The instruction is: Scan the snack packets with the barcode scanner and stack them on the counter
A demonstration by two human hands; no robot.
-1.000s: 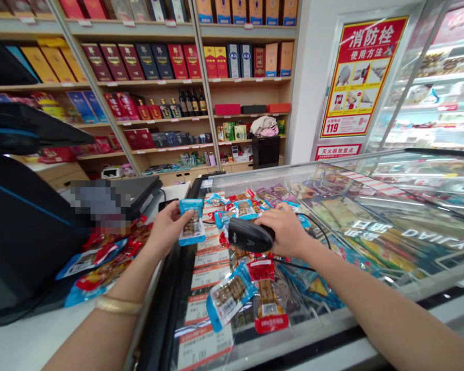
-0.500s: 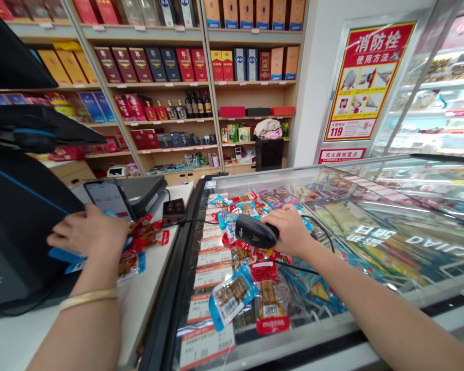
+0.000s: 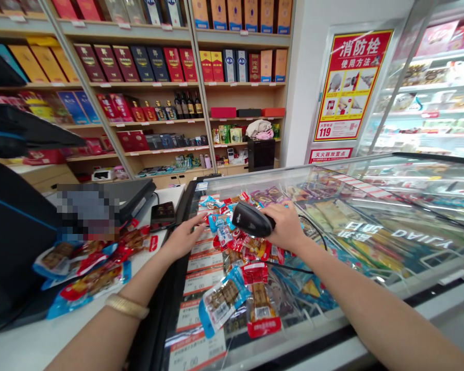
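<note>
My right hand (image 3: pixel 284 224) is wrapped round a black barcode scanner (image 3: pixel 252 219), held just above the pile of snack packets on the glass freezer lid. My left hand (image 3: pixel 186 236) reaches toward the pile's left side with fingers stretched out, holding nothing. Its fingertips are near a blue-and-white packet (image 3: pixel 221 226). Nearer to me lie a blue-edged packet (image 3: pixel 224 300) and a red-ended packet (image 3: pixel 263 301), barcodes facing up. On the white counter to the left rests another heap of snack packets (image 3: pixel 95 281), in red and blue wrappers.
The glass-topped freezer (image 3: pixel 355 278) fills the right side, with price labels (image 3: pixel 197 309) along its left edge. A black terminal (image 3: pixel 11 247) stands at the left. A small dark device (image 3: pixel 163 214) sits on the counter. The scanner's cable (image 3: pixel 294 268) crosses the glass. Shelves of boxes stand behind.
My left hand has moved right, from the counter heap to the edge of the pile on the glass, leaving packets behind. My right hand still holds the scanner. The view has shifted slightly.
</note>
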